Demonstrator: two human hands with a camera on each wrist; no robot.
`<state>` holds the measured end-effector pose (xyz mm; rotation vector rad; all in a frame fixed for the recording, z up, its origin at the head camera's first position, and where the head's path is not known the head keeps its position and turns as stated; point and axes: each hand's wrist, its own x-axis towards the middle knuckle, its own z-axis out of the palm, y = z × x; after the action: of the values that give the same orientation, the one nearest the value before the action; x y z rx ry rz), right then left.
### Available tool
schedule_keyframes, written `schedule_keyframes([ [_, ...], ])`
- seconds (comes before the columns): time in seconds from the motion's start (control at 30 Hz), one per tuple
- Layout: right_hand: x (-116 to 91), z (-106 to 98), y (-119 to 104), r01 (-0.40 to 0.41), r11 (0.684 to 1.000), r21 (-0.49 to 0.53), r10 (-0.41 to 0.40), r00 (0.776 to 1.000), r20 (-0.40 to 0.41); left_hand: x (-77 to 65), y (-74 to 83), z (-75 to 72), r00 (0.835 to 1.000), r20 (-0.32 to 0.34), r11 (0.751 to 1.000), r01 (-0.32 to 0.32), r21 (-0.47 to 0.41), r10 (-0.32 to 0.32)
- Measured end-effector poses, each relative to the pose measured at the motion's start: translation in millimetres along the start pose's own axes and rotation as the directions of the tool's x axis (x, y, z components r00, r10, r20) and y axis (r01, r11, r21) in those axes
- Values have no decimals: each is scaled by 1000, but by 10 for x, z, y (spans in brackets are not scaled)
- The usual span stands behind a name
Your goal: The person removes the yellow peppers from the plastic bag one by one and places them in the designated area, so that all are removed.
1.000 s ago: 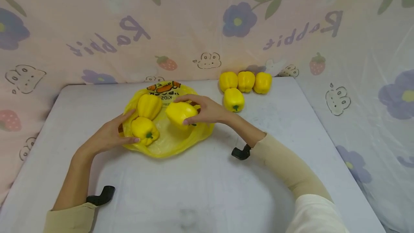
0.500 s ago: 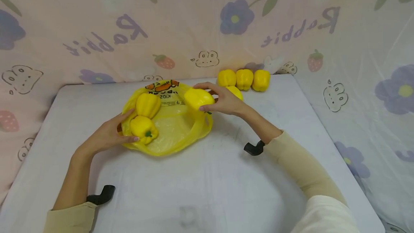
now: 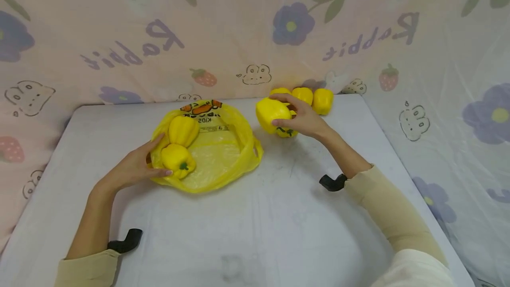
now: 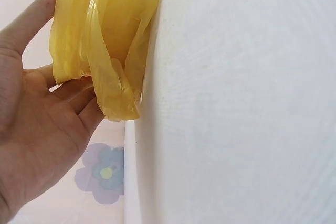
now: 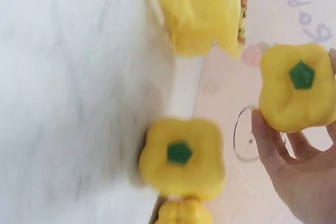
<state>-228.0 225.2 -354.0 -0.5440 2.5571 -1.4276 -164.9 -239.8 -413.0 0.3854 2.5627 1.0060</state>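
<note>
A yellow bell pepper (image 3: 270,115) is held in my right hand (image 3: 304,118), fingers along its top and thumb on the near side. The right wrist view shows the green stem of this pepper (image 5: 286,106) facing the camera. Over on the left lies an open yellow plastic bag (image 3: 217,167) with two yellow peppers inside, one ribbed pepper (image 3: 183,131) behind another with its stem forward (image 3: 175,158). My left hand (image 3: 133,165) grips the bag's left side, thumb in front. In the left wrist view its fingers (image 4: 86,103) reach behind the yellow plastic.
More yellow peppers stand at the back of the white table (image 3: 255,229), such as the rightmost pepper (image 3: 322,101). The held pepper partly covers two of them in the head view. A patterned curtain (image 3: 223,34) rises behind the table.
My right hand has lifted the pepper from over the bag and carried it right, to in front of the peppers at the back. My left hand stays at the bag.
</note>
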Motion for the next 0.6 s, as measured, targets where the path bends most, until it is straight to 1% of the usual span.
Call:
schedule_keyframes([
  [0.17, -76, -170, 84, -55, 997, -54, 52, 997, -55, -5, -3, -11, 1000, 5, 1000, -2, -17, 2],
  [0.27, -128, -264, 130, -70, 995, -67, 64, 994, -90, 11, -6, -10, 1000, 4, 1000, 1, -9, -1],
  [0.43, -174, -363, 231, -84, 994, -75, 72, 987, -144, 41, -4, -2, 1000, 5, 1000, -13, 1, 13],
  [0.53, -189, -401, 288, -108, 992, -69, 96, 983, -158, 37, -11, 4, 1000, 10, 1000, -15, -14, 15],
  [0.6, -201, -424, 324, -140, 988, -60, 128, 977, -168, 29, -20, 7, 1000, 14, 1000, -15, -25, 15],
])
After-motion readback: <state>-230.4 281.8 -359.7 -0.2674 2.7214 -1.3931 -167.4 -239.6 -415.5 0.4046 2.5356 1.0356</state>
